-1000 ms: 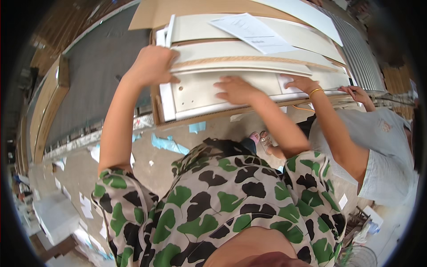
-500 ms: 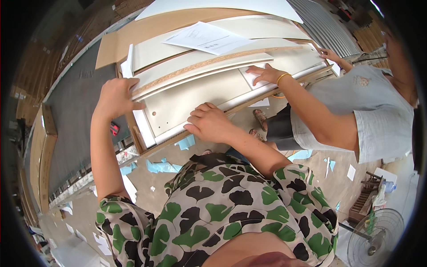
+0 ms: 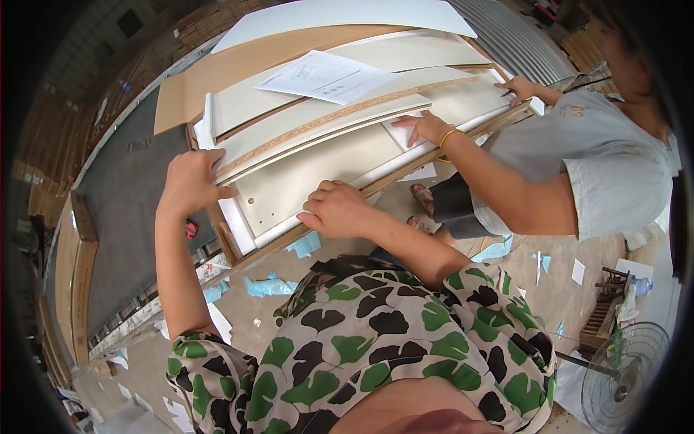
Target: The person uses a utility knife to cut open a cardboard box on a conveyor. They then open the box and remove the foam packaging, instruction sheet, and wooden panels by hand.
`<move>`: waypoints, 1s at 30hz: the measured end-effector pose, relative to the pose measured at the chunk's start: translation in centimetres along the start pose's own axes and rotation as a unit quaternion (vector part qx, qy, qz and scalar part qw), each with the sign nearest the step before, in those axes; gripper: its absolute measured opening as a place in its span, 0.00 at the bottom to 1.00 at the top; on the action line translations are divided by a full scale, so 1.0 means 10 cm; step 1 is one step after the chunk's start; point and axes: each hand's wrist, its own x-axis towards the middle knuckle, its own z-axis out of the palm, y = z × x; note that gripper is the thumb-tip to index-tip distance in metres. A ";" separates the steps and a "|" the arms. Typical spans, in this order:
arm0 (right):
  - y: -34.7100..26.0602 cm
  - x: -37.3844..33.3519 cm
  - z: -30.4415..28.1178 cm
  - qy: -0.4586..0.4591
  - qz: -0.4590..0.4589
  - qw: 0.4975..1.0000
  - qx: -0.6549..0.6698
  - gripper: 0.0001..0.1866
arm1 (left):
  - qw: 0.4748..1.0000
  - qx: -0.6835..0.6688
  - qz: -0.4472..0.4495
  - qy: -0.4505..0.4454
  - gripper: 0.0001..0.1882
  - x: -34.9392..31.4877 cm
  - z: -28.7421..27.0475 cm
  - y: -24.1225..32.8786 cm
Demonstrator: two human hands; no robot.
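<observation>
Right hand (image 3: 338, 208): moved since the earlier frame from over the drilled panel (image 3: 289, 192) to the carton's (image 3: 379, 186) near edge; fingers curled, grip cannot be told.
Left hand (image 3: 189, 177): gripping upper white panels (image 3: 325, 129) at their left end, above the drilled panel.
Carton contents: white panels, edged by white strips (image 3: 406, 159); paper sheet (image 3: 325, 76) on top.
Co-worker's hands: one (image 3: 426, 129) along the near edge, one (image 3: 519, 88) at the right end.
Table (image 3: 130, 188): dark; long box (image 3: 79, 267) along left edge, red-and-black tool (image 3: 191, 228) toward near edge.
Floor (image 3: 267, 333): blue scraps (image 3: 271, 286); fan (image 3: 622, 376) at right.
</observation>
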 end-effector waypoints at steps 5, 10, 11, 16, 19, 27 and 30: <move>0.01 0.00 0.00 0.008 -0.011 1.000 -0.009 0.19 | 1.000 0.011 0.013 0.009 0.32 0.01 0.04 -0.04; 0.00 0.02 -0.03 -0.010 0.005 1.000 0.018 0.24 | 1.000 0.013 0.009 0.001 0.32 0.00 0.04 -0.02; 0.01 0.03 -0.02 -0.010 0.005 1.000 0.018 0.24 | 1.000 0.012 0.008 -0.003 0.32 0.00 0.04 -0.02; 0.01 0.03 -0.02 -0.007 0.001 1.000 0.014 0.24 | 1.000 0.012 0.007 -0.002 0.32 0.00 0.02 0.01; -0.01 0.03 -0.04 -0.017 0.005 1.000 -0.011 0.20 | 1.000 0.014 0.013 0.002 0.31 -0.01 0.03 0.00; -0.02 0.02 -0.02 -0.014 0.009 1.000 -0.006 0.20 | 1.000 0.013 0.017 0.011 0.34 -0.02 0.07 -0.01; -0.01 0.01 -0.02 -0.008 0.009 1.000 -0.006 0.20 | 1.000 0.014 0.014 0.009 0.34 -0.01 0.08 -0.03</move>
